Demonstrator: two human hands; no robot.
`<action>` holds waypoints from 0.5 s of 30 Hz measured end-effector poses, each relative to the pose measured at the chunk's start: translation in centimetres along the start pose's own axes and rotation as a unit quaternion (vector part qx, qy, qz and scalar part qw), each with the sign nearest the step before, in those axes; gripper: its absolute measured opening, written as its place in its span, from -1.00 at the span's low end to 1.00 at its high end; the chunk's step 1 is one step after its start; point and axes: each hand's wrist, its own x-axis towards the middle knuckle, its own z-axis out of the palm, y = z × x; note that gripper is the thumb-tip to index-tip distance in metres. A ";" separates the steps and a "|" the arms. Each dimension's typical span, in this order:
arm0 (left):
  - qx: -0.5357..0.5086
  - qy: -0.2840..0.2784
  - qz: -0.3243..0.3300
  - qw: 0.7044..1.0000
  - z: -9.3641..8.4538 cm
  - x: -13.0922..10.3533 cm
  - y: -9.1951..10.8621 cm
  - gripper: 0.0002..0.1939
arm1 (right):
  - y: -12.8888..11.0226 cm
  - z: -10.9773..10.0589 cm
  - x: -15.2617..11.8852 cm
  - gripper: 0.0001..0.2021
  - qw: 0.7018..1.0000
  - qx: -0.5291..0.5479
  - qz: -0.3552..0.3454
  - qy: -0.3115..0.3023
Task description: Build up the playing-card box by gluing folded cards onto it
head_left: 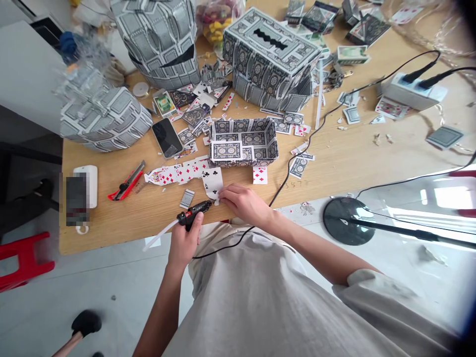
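My left hand (186,243) is wrapped round a black hot glue gun (194,212) with a white glue stick (160,235) coming out of its back. The gun's nozzle points at the lower edge of a club playing card (212,182) near the table's front edge. Fingers of my right hand (243,202) are pressed together on that card's lower right corner. Left of it runs a strip of joined playing cards (176,172), partly overlapped by the card. Just behind lies an open box made of playing cards (243,143), with loose cards inside. A small card piece (186,198) rests beside the gun.
A red utility knife (126,184), a phone (167,138) and a white device (89,186) lie on the left. Larger card-built boxes (273,49) and baskets (106,119) stand behind. The gun's black cable (288,173) crosses the table to a power strip (412,91).
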 end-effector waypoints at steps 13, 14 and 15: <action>0.037 -0.012 -0.014 0.999 -0.8 0.1 1.0 -0.50 | 0.0 -0.1 0.2 -0.76 1.000 0.012 0.016 -0.003; 0.026 -0.002 -0.008 1.000 -0.9 0.1 1.2 -0.52 | 0.0 -0.1 0.3 -0.77 1.000 0.012 0.016 -0.002; 0.011 0.009 -0.003 1.000 -1.1 0.1 1.5 -0.54 | 0.1 -0.1 0.3 -0.77 1.000 0.012 0.014 0.000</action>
